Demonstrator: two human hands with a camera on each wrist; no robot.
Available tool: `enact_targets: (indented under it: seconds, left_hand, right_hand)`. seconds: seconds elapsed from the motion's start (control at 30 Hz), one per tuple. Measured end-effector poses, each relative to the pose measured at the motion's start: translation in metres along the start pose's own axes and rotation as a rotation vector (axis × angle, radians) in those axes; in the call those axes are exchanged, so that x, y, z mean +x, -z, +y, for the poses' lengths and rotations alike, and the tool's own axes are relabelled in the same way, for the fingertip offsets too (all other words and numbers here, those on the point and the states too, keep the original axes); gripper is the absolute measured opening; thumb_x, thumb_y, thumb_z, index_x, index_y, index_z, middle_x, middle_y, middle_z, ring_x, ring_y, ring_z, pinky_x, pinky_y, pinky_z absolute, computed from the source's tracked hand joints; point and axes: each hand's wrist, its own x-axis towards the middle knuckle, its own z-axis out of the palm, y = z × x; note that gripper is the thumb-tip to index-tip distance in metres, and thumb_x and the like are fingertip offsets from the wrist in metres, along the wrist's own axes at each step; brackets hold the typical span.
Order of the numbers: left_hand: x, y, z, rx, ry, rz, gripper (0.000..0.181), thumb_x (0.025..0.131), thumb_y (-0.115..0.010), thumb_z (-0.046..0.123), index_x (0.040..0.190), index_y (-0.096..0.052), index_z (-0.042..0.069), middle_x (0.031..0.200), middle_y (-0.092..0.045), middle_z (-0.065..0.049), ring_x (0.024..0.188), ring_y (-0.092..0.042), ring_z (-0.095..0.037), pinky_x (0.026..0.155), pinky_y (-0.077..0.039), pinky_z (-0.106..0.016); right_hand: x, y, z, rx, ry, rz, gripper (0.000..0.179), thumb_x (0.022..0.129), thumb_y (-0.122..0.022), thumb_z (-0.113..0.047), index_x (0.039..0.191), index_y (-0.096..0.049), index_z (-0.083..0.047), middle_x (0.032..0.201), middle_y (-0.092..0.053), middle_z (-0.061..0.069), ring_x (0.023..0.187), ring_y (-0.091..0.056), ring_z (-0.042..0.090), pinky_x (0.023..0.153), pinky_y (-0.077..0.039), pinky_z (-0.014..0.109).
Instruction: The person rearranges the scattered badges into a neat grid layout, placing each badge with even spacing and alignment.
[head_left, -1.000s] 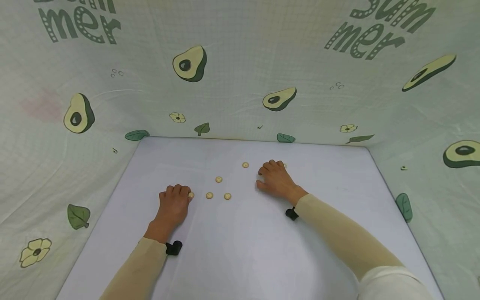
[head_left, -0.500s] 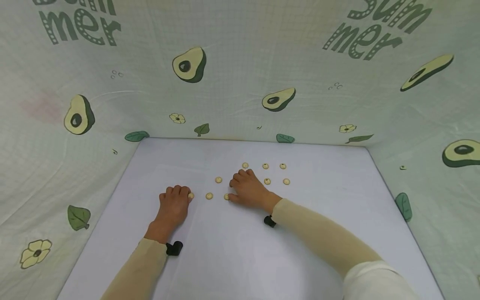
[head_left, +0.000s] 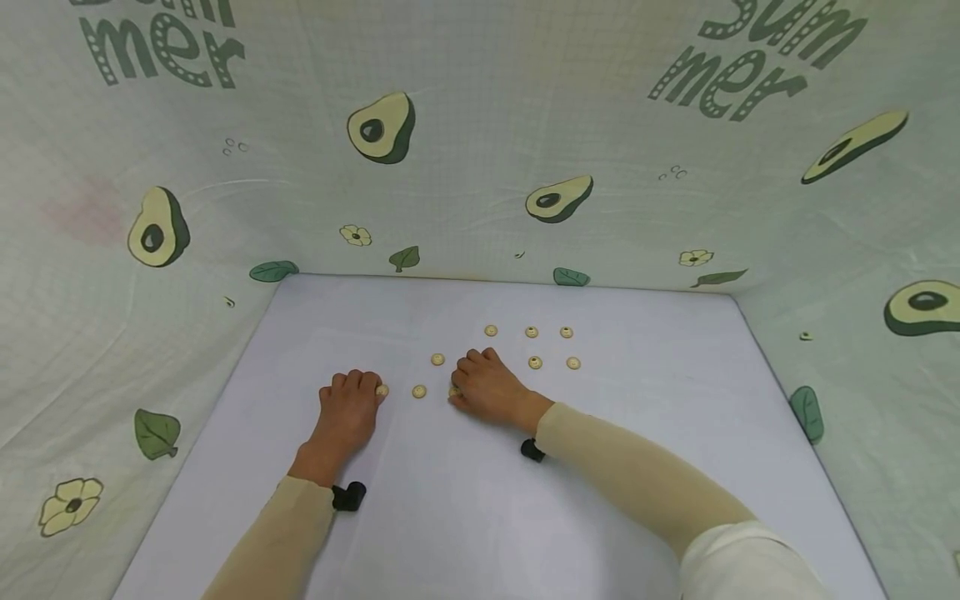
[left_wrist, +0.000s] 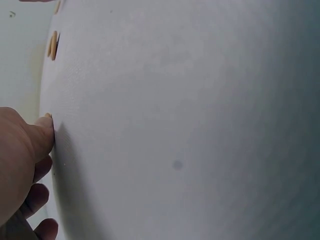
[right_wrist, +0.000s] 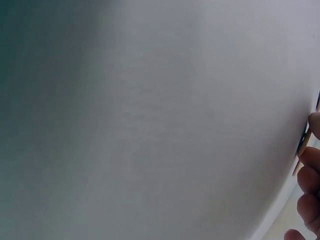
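Small round wooden discs, pale yellow like buttons, lie on a white tabletop. My left hand holds the leftmost disc between thumb and fingers; only a sliver of that disc shows above the thumb in the left wrist view. To the right, my right hand pinches another disc, which stands tilted between thumb and forefinger in the right wrist view. Between both hands lies a flat disc, and a further disc sits a little behind it.
Behind the right hand are more discs: one alone at the back, then a back pair and a front pair, some with dark centres. A cloth wall printed with avocados encloses the table's back and sides.
My right hand has moved left and toward me from the back-right discs, uncovering them, and has closed on a disc near the middle. The left hand has stayed put.
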Motion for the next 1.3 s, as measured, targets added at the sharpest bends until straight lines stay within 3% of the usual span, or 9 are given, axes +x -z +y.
enact_targets:
  seconds: [0.2, 0.5, 0.67, 0.8, 0.97, 1.13, 1.3]
  left_hand:
    - [0.0002, 0.0025, 0.0022, -0.008, -0.005, -0.002, 0.022, 0.105, -0.067, 0.019, 0.118, -0.061, 0.002, 0.113, -0.061, -0.02, 0.109, -0.052, -0.042, 0.088, -0.042, -0.06]
    - [-0.0001, 0.0049, 0.0017, -0.034, 0.001, 0.002, 0.021, 0.106, -0.066, 0.017, 0.118, -0.06, 0.002, 0.113, -0.06, -0.019, 0.11, -0.051, -0.042, 0.087, -0.041, -0.059]
    - [0.0007, 0.004, 0.0014, -0.036, -0.002, 0.011, 0.021, 0.105, -0.067, 0.017, 0.118, -0.06, 0.002, 0.114, -0.061, -0.02, 0.11, -0.052, -0.043, 0.088, -0.042, -0.059]
    - [0.0012, 0.0034, 0.0018, -0.036, 0.005, 0.006, 0.021, 0.105, -0.066, 0.017, 0.119, -0.06, 0.002, 0.114, -0.061, -0.02, 0.111, -0.052, -0.043, 0.089, -0.042, -0.06]
    - [0.001, 0.0042, 0.0019, -0.042, 0.022, -0.006, 0.022, 0.106, -0.065, 0.018, 0.12, -0.06, 0.002, 0.116, -0.061, -0.02, 0.113, -0.052, -0.043, 0.09, -0.043, -0.061]
    - [-0.0001, 0.0045, 0.0024, -0.042, 0.024, -0.006, 0.021, 0.106, -0.065, 0.018, 0.12, -0.06, 0.002, 0.116, -0.061, -0.02, 0.114, -0.052, -0.044, 0.09, -0.043, -0.061]
    - [0.0002, 0.003, 0.002, -0.046, 0.031, -0.005, 0.021, 0.106, -0.065, 0.018, 0.119, -0.06, 0.002, 0.117, -0.062, -0.021, 0.114, -0.052, -0.044, 0.09, -0.043, -0.061]
  right_hand:
    - [-0.0019, 0.0016, 0.0017, 0.049, -0.018, -0.028, 0.019, 0.1, -0.067, -0.027, 0.114, -0.072, -0.017, 0.114, -0.067, 0.0, 0.103, -0.054, 0.019, 0.089, -0.041, 0.037]
    - [0.0, -0.0006, 0.0045, 0.009, -0.086, -0.052, 0.035, 0.103, -0.063, -0.05, 0.104, -0.07, -0.016, 0.103, -0.064, -0.002, 0.097, -0.05, 0.018, 0.09, -0.04, 0.038]
    - [-0.0021, 0.0002, 0.0043, 0.06, -0.059, -0.067, 0.021, 0.102, -0.063, -0.033, 0.112, -0.072, -0.016, 0.109, -0.066, -0.001, 0.1, -0.051, 0.019, 0.09, -0.041, 0.038]
    - [-0.0052, 0.0007, 0.0055, 0.097, -0.077, -0.066, 0.027, 0.099, -0.064, -0.032, 0.119, -0.07, -0.015, 0.115, -0.065, 0.0, 0.103, -0.051, 0.019, 0.092, -0.04, 0.039]
    - [-0.0064, 0.0007, 0.0064, 0.076, -0.103, -0.055, 0.032, 0.102, -0.065, -0.045, 0.11, -0.071, -0.015, 0.108, -0.065, -0.001, 0.1, -0.05, 0.018, 0.092, -0.04, 0.039]
    - [-0.0067, 0.0005, 0.0056, 0.094, -0.098, -0.046, 0.025, 0.102, -0.065, -0.038, 0.107, -0.071, -0.015, 0.104, -0.065, -0.001, 0.097, -0.049, 0.019, 0.09, -0.04, 0.039]
    - [-0.0079, 0.0007, 0.0061, 0.099, -0.114, -0.052, 0.029, 0.101, -0.065, -0.04, 0.11, -0.072, -0.013, 0.108, -0.066, 0.0, 0.098, -0.05, 0.019, 0.092, -0.04, 0.04]
